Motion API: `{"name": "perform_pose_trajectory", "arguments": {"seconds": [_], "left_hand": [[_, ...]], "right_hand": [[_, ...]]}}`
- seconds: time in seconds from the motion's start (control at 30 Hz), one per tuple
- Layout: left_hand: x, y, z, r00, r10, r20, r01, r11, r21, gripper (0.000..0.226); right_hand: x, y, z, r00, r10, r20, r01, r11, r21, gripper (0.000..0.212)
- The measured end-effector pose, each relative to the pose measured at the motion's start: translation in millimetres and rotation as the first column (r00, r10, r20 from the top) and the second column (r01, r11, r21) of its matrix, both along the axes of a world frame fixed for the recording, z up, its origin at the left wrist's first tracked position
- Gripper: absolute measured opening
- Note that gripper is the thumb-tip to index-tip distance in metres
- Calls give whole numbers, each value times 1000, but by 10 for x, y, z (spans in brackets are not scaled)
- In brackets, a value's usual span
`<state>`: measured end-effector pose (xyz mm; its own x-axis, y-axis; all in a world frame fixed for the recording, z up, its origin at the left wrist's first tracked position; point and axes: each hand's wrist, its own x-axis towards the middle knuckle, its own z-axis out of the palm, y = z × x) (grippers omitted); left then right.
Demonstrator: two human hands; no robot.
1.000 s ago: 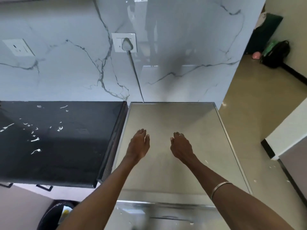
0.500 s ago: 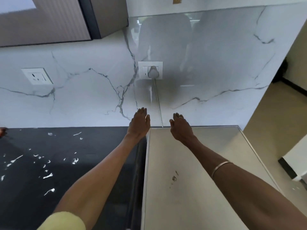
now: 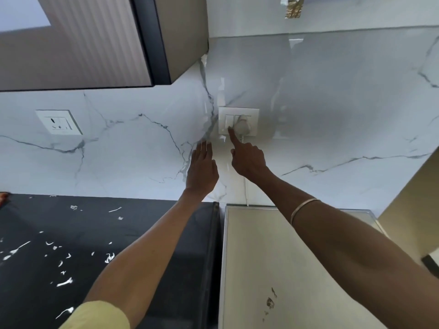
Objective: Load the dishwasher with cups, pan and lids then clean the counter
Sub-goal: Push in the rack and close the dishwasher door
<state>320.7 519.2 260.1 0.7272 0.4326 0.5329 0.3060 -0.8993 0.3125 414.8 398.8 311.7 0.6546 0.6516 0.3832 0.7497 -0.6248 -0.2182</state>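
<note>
My right hand (image 3: 248,160) reaches up to the white switch plate (image 3: 254,115) on the marble wall. Its straight index fingertip touches the switch at the plate's left, and the other fingers are curled in. A white plug (image 3: 244,125) sits in the socket beside that switch, and its cord (image 3: 246,193) runs down behind the steel dishwasher top (image 3: 285,269). My left hand (image 3: 202,169) is held flat with straight fingers just left of the plate, close to the wall and holding nothing. No cups, pan or lids are in view.
The black counter (image 3: 142,233) on the left is strewn with white scraps (image 3: 64,282). A second wall socket (image 3: 59,122) sits further left. A wall cabinet (image 3: 83,43) hangs above the counter. Open floor lies at the far right.
Both hands have risen from above the dishwasher top to the wall. My right index finger now touches the switch, and my view has tilted upward.
</note>
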Motion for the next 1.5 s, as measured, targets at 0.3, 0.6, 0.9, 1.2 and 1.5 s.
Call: {"name": "perform_pose_trajectory", "arguments": {"seconds": [0.3,0.6,0.9,1.2,1.5], "left_hand": [[93,97,-102,1000,-11,16,10,1000,14,63],[-205,-117,-233,1000,-11,-27,11,1000,-2,58],[-685,-732,-450,988,-124,-95,121,992,-30,58],[-1559,-1675,-991,962,-138,-237,128,990,-58,56],[-2735,-2782,-1566,941,-104,-321,59,987,-147,53]], "right_hand": [[-123,158,-157,993,-110,50,112,993,-48,96],[-215,-138,-68,999,-32,-17,31,998,-59,89],[-626,-828,-463,981,-40,-187,28,998,-63,74],[-1303,-1863,-1120,939,-62,-339,10,988,-155,63],[-2326,-2852,-1726,906,3,-424,-80,984,-162,53]]}}
